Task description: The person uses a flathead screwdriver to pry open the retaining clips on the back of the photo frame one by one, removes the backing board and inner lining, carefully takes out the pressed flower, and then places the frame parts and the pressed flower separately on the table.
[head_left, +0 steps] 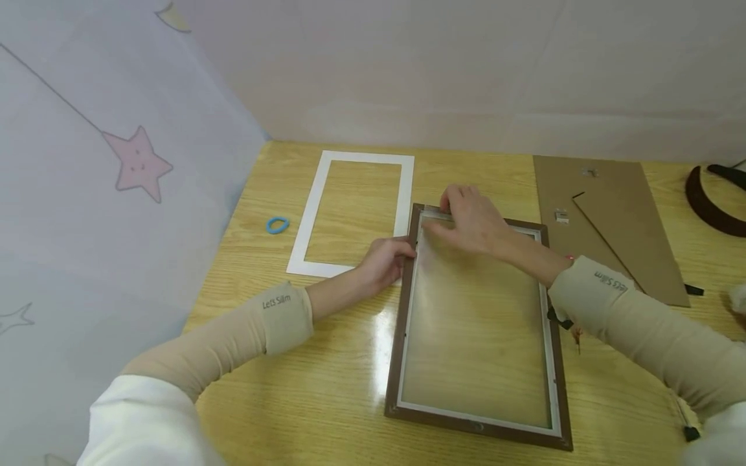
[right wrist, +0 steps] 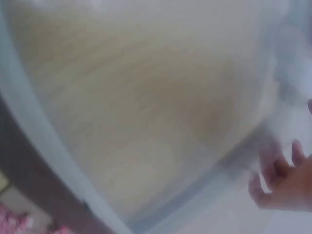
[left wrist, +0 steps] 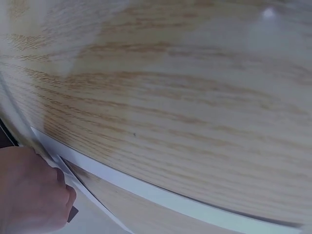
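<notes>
A brown picture frame (head_left: 478,426) with a pale inner lip and a clear pane (head_left: 478,336) lies at an angle on the table. My left hand (head_left: 381,264) grips its left side near the upper corner, thumb on the rim and fingers curled. In the left wrist view that hand (left wrist: 31,192) is partly cut off. At the frame's top edge is my right hand (head_left: 474,220), its thumb stretched over the pane and apart from the bent fingers. No held thing shows there. The right wrist view is blurred along the pane (right wrist: 136,122).
A white rectangular mat (head_left: 309,223) lies behind and left of the frame, beside a blue ring (head_left: 277,225). To the right are a brown backing board (head_left: 606,226) with small metal fittings, a dark curved object (head_left: 708,210) and small black-tipped items. A wall stands behind the table.
</notes>
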Tool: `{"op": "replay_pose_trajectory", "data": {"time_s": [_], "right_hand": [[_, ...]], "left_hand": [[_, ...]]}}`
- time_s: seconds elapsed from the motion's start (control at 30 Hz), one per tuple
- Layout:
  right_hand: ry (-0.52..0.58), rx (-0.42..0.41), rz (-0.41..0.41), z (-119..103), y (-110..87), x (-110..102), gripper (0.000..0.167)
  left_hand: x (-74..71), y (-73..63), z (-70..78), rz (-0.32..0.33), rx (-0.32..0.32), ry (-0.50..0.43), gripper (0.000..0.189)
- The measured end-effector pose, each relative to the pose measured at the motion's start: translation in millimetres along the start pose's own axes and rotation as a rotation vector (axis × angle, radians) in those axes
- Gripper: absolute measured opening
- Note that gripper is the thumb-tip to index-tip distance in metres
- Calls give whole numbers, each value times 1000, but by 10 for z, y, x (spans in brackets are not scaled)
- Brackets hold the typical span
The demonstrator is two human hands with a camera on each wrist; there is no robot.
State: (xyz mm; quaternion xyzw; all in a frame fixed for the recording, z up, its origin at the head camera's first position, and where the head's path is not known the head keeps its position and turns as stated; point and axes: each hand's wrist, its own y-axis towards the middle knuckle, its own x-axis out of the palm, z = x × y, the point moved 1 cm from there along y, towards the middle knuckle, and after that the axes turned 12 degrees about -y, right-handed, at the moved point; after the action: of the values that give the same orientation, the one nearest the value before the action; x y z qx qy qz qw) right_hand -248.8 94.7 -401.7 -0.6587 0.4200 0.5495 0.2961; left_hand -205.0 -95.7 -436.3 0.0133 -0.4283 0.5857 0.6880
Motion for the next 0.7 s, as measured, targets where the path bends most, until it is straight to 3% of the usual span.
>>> {"op": "replay_pose_trajectory", "data": {"time_s": [0.23,0.33,0.47,0.6,0.7], "right_hand": [[220,-147,-148,103,-11,-239,30],[310,-189,-179,166,-14,-434,19],[399,-248,-207,186,-34,-774,20],[385,-268,-146,213,-52,-1130,20],[368,-172,-24,303,-34,-1383,22]], "left_hand": [[-45,-7,-5,-13,-20,39,68],[-71,-7,-14,-46,-36,51,60],[-94,-11,-14,-93,-50,57,59],[-108,-22,-4,-124,-68,43,63],[-122,-39,-10,-135,-90,51,61]]}}
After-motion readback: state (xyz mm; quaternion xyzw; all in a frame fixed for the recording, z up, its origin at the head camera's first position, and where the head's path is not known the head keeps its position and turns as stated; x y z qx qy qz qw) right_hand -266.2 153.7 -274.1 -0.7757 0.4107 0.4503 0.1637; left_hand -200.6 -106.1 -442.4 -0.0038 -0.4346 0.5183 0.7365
